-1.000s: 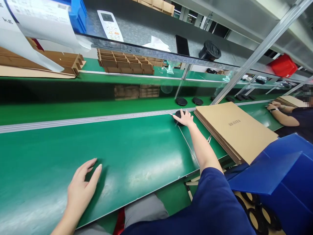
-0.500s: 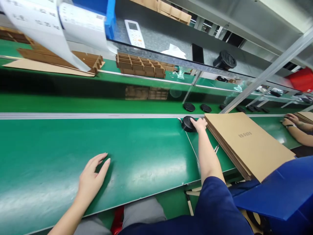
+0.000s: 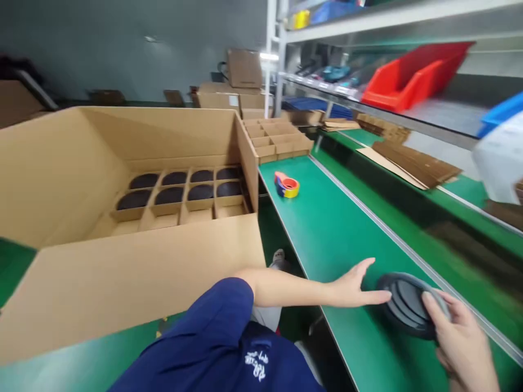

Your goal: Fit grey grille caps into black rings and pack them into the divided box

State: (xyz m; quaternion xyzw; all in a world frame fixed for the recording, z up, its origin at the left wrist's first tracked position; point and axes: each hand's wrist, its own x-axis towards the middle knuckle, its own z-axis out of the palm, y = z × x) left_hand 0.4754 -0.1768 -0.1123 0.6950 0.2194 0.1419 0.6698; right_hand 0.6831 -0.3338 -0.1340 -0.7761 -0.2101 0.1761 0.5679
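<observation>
My right hand [image 3: 461, 332] grips the edge of a black round disc-shaped part [image 3: 402, 305] with ridged rings, thumb on top, over the green work table [image 3: 327, 228]. My left hand [image 3: 351, 288] reaches toward the part's other side, thumb and fingers spread apart. Its fingertip is at the rim; whether it touches I cannot tell, as the part is blurred. To the left stands a large open carton [image 3: 163, 130] with a cardboard divider inside. Dark round parts [image 3: 167, 196] fill several of its back compartments, and the front row of compartments shows bare cardboard.
A tape roll in a dispenser [image 3: 286, 185] lies on the table. Cardboard dividers [image 3: 281, 139] stand at its far end. A shelf to the right holds a red bin [image 3: 408, 76], and flat cardboard pieces [image 3: 417, 163] lie beneath it. More cartons [image 3: 232, 98] are stacked behind.
The view has swung left to the open carton. The black disc has been lifted from the table by my right hand, and my left hand has come close to it.
</observation>
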